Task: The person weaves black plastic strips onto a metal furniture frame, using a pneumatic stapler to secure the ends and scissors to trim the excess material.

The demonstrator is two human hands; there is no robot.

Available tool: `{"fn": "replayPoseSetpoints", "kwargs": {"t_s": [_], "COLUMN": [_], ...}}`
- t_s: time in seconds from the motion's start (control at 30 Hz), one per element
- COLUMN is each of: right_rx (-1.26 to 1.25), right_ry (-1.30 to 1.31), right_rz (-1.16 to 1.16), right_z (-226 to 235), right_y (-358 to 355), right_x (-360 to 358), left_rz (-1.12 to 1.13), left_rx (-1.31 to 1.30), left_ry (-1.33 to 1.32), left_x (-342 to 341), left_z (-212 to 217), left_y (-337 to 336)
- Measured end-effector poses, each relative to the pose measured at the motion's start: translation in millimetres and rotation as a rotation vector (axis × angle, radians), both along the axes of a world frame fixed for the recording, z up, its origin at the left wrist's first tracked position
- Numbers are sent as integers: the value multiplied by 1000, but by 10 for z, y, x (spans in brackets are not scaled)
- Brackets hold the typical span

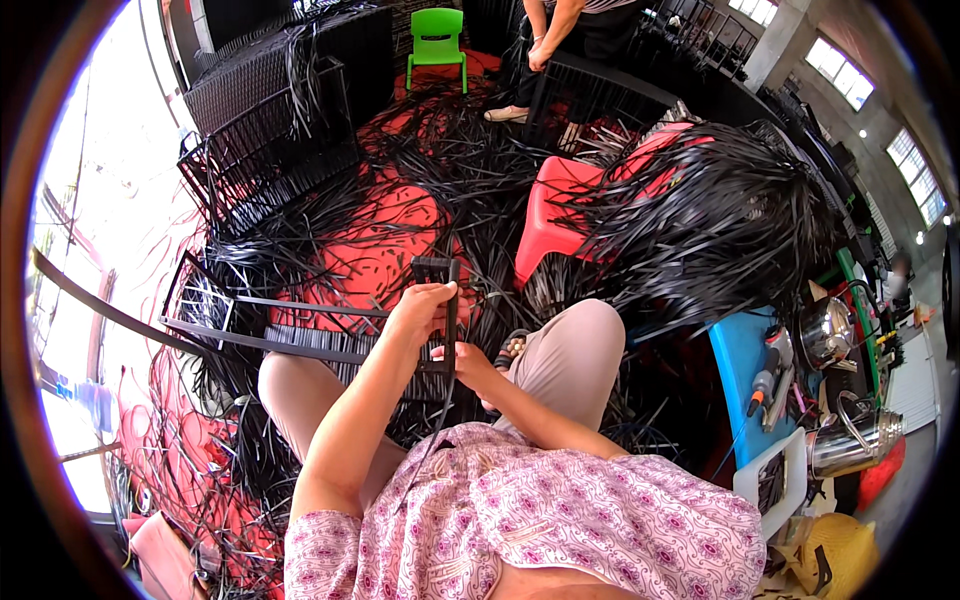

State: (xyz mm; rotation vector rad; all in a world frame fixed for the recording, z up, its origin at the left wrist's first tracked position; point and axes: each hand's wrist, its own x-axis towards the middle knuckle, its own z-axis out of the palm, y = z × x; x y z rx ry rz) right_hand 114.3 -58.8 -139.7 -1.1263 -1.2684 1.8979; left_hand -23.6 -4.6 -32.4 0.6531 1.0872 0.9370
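A black furniture frame [295, 345], partly wrapped in flat black strips, lies across my lap and reaches out to the left. My left hand [422, 310] is closed round the frame's near end, with fingers curled at its upright bar. Just below and to the right, my right hand [468, 365] is closed at the lower corner of that end. Its fingers seem to pinch a black plastic strip [432, 440], which trails down over my patterned top; the fingertips are partly hidden by the bar.
Loose black strips cover much of the red floor sheet [385, 235]. A red stool [545, 215] bears a big strip bundle [720, 230]. Tools lie on a blue stool [740, 365] at right. Beyond are a green chair [437, 45], a black rack [270, 150] and another person's hands [540, 55].
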Motion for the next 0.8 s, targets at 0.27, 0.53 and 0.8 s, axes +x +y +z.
{"fn": "replayPoseSetpoints", "kwargs": {"t_s": [0.27,0.53,0.8], "right_rx": [13,43,33], "right_ry": [-8,-112,-72], "right_rz": [14,36,-4], "right_z": [4,-128,-64], "right_y": [4,58,24], "right_x": [-3,-3,-9], "left_rz": [3,-1,3], "left_rx": [-20,-21,-22], "left_ry": [0,5,5], "left_x": [-7,-8,-8], "left_z": [-11,-43,-20], "left_y": [12,21,12]}}
